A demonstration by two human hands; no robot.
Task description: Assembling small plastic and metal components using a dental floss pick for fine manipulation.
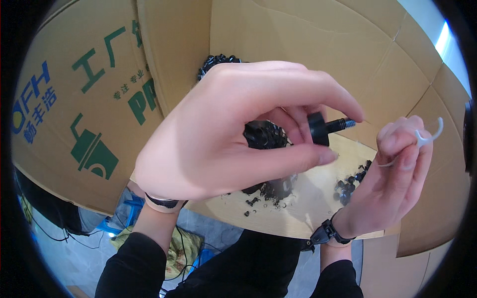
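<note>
High over the table, my left hand is closed around a black knob-like part with a narrower stem and a threaded metal end. The threaded end points right, under my index fingertip, and my thumb lies below the round head. To the right, my right hand pinches a thin, curved white plastic piece between thumb and fingers. One curled end of it sticks out past the fingertips; the rest is partly hidden. The two hands are apart.
Behind and below my left hand, black small parts lie heaped on the pale table. Another pile sits at the back, and loose round black pieces lie near my right wrist. Cardboard walls surround the table.
</note>
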